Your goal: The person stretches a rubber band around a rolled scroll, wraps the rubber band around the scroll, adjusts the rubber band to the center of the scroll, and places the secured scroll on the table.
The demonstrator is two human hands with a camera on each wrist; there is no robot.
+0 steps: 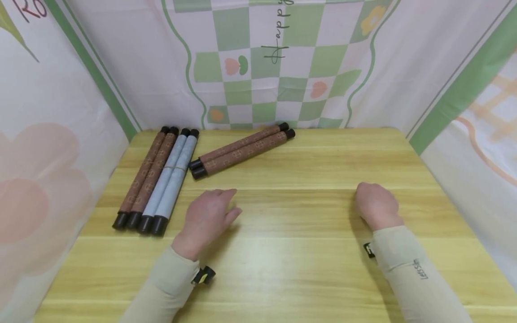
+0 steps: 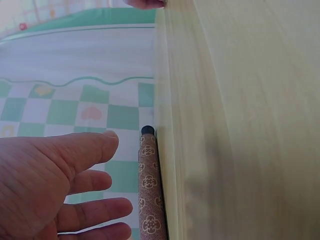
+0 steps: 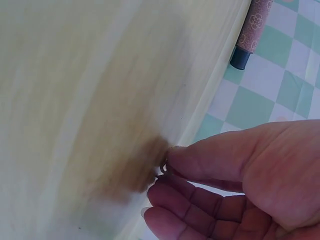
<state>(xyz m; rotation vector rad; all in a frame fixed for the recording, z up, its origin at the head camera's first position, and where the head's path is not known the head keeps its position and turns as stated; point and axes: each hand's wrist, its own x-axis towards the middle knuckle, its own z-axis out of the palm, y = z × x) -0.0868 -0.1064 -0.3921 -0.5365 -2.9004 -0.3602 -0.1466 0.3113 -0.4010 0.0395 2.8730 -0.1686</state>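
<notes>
Two brown patterned scrolls (image 1: 247, 150) with black end caps lie side by side, slanting, at the back of the table. My left hand (image 1: 207, 220) is just in front of their left end, fingers extended and apart, holding nothing; the left wrist view shows one brown scroll (image 2: 150, 200) beyond the fingertips. Over to the right, my right hand (image 1: 376, 206) is low above the table. Its thumb and forefinger pinch a small thin loop (image 3: 163, 167), like a rubber band, mostly hidden by the fingers.
On the left, two more brown scrolls (image 1: 147, 175) lie beside two light blue scrolls (image 1: 171, 179), with a thin band (image 1: 174, 168) across the blue ones. Printed cloth walls (image 1: 266, 63) stand along the back and sides of the wooden table (image 1: 274, 269).
</notes>
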